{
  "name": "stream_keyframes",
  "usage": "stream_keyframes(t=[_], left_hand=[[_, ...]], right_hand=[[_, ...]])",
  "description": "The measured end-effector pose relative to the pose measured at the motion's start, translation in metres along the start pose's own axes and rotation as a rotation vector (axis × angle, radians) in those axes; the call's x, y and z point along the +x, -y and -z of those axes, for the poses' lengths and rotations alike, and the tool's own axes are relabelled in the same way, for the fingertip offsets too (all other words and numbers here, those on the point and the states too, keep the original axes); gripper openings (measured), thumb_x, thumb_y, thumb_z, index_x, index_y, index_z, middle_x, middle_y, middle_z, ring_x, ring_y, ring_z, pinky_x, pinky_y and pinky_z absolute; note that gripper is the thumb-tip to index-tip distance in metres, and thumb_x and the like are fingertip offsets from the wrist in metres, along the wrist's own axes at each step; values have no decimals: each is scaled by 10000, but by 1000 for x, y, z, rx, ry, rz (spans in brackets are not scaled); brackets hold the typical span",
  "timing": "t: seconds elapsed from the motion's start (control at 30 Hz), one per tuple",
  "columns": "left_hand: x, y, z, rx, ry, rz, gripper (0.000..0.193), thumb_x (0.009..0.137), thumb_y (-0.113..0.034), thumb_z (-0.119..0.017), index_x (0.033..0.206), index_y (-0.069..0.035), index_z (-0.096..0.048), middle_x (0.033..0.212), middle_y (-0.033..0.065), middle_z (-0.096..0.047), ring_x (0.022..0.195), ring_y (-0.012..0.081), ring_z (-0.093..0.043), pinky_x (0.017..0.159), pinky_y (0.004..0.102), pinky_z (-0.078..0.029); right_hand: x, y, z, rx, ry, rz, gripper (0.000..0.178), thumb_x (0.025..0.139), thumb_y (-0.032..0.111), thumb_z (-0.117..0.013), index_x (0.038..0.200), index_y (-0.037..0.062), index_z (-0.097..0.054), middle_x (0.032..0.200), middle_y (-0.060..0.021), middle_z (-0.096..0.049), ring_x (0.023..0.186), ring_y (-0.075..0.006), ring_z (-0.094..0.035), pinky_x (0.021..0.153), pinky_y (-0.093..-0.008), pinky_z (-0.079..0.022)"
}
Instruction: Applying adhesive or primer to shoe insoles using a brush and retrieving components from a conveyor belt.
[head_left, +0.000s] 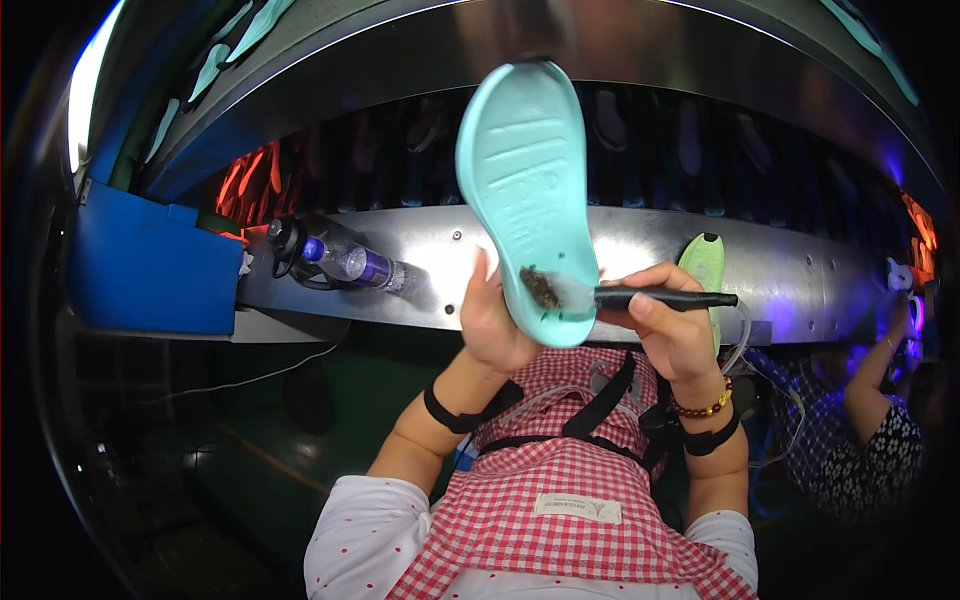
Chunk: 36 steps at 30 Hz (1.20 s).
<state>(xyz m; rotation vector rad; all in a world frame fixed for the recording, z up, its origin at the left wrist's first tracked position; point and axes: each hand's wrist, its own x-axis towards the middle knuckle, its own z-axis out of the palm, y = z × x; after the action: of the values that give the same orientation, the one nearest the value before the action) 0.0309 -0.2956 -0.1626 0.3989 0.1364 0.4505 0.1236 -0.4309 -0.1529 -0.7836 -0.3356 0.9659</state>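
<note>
My left hand (497, 320) is closed along the left edge of a turquoise shoe sole (525, 190), which stands up in front of me with its narrower end low. Raised ridges cross its wide upper part. In my right hand (676, 335) is a black-handled brush (665, 298) with a clear tube running from the handle's end. Its bristles, blurred by motion, lie over the sole's lower end, where dark specks show. Just right of my right hand's fingers, a light green sole (704, 265) with a black tip leans or lies on the metal bench; which one I cannot tell.
On the metal bench (425, 235), a clear bottle (365, 268) with a purple label lies beside a black-lidded bottle (287, 242). A blue box (150, 260) stands at the left end. Dark soles (690, 140) line the back. A person (870, 440) works at the far right.
</note>
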Motion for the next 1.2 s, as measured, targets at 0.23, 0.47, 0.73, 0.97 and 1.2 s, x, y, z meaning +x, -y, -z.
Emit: stream_keyframes(t=[0.23, 0.47, 0.73, 0.97, 1.2], left_hand=[[13, -17, 43, 158, 221, 182, 540, 882, -402, -318, 1264, -20, -321, 1106, 232, -496, 948, 324, -556, 809, 457, -473], [23, -39, 18, 337, 264, 569, 442, 860, -260, -474, 1167, 54, -429, 1021, 167, -558, 890, 187, -586, 753, 289, -500], [24, -46, 18, 675, 298, 780, 545, 816, -272, -473, 1230, 67, -367, 1145, 204, -490, 1028, 228, -507, 869, 301, -403], [14, -61, 28, 566, 115, 715, 541, 800, -298, -454, 1165, 100, -428, 1134, 216, -502, 975, 267, -540, 850, 336, -425], [13, -72, 38, 607, 237, 590, 518, 795, -299, -447, 1123, 101, -468, 1058, 211, -546, 896, 268, -577, 791, 333, -463]], right_hand=[[-10, 28, -14, -733, 201, -37, 195, 704, -23, -641, 897, -3, -619, 850, -95, -635, 741, -111, -595, 671, -204, -470], [-1, 55, -13, -951, 558, 145, 181, 687, -10, -647, 866, -6, -630, 891, -145, -633, 846, -233, -620, 740, -298, -493], [7, 70, -14, -1137, 767, 152, 182, 691, 10, -638, 872, 13, -628, 883, -129, -637, 860, -233, -618, 754, -312, -487], [-7, 60, -3, -1108, 607, 196, 203, 667, -42, -639, 867, -16, -625, 905, -147, -631, 856, -254, -619, 758, -312, -496], [-12, 48, -5, -1117, 495, 235, 180, 663, -51, -652, 836, -6, -634, 881, -141, -637, 850, -232, -624, 761, -288, -499]])
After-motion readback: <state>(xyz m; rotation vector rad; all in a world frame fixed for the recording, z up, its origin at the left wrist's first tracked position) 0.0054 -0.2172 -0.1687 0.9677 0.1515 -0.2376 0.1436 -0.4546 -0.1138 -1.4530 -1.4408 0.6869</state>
